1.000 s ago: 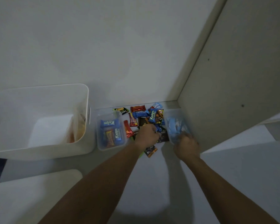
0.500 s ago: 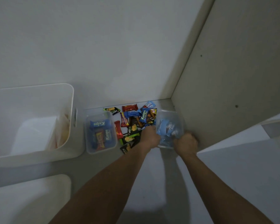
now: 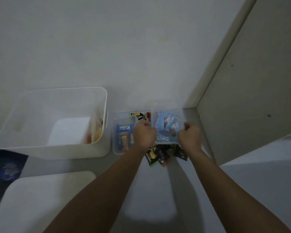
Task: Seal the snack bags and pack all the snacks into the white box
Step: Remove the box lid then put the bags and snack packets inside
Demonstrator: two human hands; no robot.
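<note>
A clear snack bag (image 3: 166,125) with blue-wrapped snacks inside is held up between my two hands above the loose pile. My left hand (image 3: 144,134) grips its left edge and my right hand (image 3: 190,137) grips its right edge. A second clear snack bag (image 3: 123,137) holding blue and orange packets lies on the floor just left of my left hand. Loose snack packets (image 3: 155,155) lie under and in front of the held bag. The white box (image 3: 23,148) stands open at the left, with some packets against its right inner wall.
A white lid (image 3: 40,199) lies at the lower left, in front of the white box. A beige cabinet panel (image 3: 250,89) rises on the right, close to my right hand. The wall stands right behind the snacks. A dark blue cloth (image 3: 5,167) shows at the left edge.
My left hand left the loose pile and took the bag's left edge. Both hands have lifted the bag of blue snacks off the floor and moved it leftwards over the pile.
</note>
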